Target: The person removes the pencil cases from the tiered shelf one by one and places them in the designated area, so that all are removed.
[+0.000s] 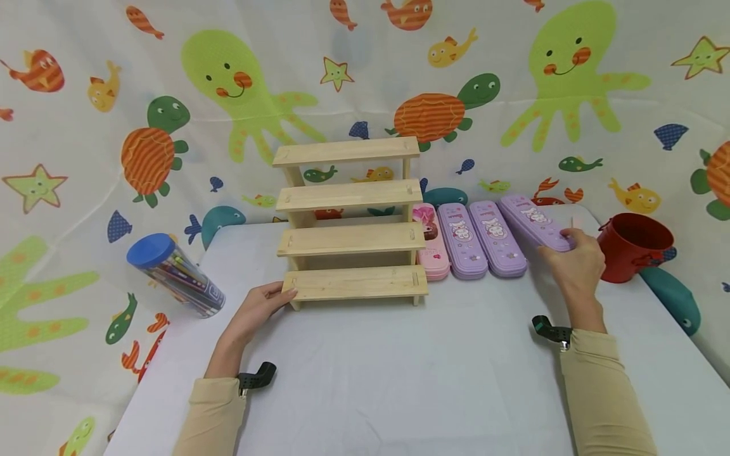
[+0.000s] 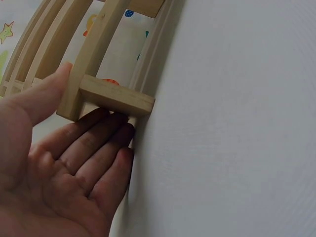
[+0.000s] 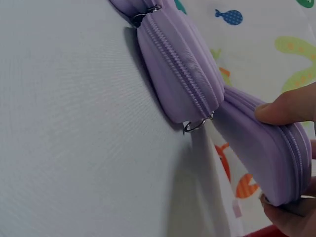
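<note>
A four-step wooden rack [image 1: 348, 237] stands on the table. My left hand [image 1: 259, 310] holds its front left corner, with the thumb on the lowest board and the fingers [image 2: 94, 143] against the side leg. My right hand [image 1: 576, 259] grips the near end of a purple zippered pencil case [image 1: 533, 221], tilted up off the table at its near end. In the right wrist view, the thumb [image 3: 281, 108] presses one side of that case. Two more purple cases [image 1: 463, 240] and a pink case [image 1: 435, 253] lie side by side, right of the rack.
A red metal bucket [image 1: 633, 247] stands just right of my right hand. At the table's left edge is a clear, blue-lidded tub of pens [image 1: 177, 275]. A curtain with sea-animal prints [image 1: 365, 63] hangs behind the white table [image 1: 399, 373].
</note>
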`<action>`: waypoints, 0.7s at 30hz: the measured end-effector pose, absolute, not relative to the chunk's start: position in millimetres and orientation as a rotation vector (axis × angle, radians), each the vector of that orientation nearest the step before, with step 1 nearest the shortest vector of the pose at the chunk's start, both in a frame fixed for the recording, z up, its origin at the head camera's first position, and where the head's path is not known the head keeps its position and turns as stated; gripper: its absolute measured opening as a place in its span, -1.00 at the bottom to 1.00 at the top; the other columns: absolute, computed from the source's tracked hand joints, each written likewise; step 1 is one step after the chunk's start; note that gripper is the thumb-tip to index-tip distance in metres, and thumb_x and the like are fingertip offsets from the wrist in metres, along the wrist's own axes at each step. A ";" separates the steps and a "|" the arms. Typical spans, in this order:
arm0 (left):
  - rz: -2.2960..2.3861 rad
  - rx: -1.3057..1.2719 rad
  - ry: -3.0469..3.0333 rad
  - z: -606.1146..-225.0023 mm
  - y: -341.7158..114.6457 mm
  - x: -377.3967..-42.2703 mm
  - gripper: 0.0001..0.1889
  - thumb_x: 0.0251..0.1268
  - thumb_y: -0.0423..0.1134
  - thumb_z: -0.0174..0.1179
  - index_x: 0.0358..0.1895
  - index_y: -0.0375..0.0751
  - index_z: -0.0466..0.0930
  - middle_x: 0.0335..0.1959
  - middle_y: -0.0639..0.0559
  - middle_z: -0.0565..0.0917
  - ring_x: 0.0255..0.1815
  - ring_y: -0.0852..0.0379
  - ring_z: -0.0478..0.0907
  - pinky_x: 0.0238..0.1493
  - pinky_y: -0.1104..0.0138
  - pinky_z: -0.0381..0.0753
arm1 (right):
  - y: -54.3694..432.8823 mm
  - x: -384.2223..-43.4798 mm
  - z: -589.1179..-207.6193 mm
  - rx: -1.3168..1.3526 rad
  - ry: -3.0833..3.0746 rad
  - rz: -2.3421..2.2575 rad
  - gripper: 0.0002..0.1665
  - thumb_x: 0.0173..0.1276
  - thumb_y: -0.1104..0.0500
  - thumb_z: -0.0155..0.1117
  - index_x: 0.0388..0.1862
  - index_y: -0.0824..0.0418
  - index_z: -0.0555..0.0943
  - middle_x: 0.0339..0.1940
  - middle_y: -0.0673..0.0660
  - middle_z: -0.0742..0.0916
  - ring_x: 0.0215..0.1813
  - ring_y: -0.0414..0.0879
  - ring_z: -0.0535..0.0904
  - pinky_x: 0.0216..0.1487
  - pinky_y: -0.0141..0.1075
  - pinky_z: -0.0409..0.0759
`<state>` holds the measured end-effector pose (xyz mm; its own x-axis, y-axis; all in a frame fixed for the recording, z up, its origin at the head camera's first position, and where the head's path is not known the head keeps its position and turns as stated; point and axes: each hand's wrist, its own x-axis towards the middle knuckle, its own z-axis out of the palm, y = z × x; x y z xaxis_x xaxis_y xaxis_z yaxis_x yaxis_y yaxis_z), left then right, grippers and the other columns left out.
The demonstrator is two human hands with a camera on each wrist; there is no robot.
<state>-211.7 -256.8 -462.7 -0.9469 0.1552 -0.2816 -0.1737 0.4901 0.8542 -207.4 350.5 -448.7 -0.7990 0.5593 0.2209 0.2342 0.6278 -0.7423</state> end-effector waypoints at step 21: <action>1.421 -0.019 2.424 -462.3 -256.8 -212.2 -0.16 0.29 0.28 0.20 0.45 -0.25 0.34 0.49 -0.17 0.37 0.58 -0.13 0.17 0.51 -0.07 0.25 | 354.7 -199.9 -444.2 -0.510 -2.969 0.820 -0.13 0.32 -0.09 0.27 0.42 0.38 0.23 0.21 0.56 0.40 0.13 0.43 0.31 0.14 0.35 0.43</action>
<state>-212.2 -256.8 -462.3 -0.9453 0.1533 -0.2878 -0.1763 0.5023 0.8466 -199.9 354.7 -444.2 -0.9465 0.3156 -0.0678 0.3057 0.8086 -0.5027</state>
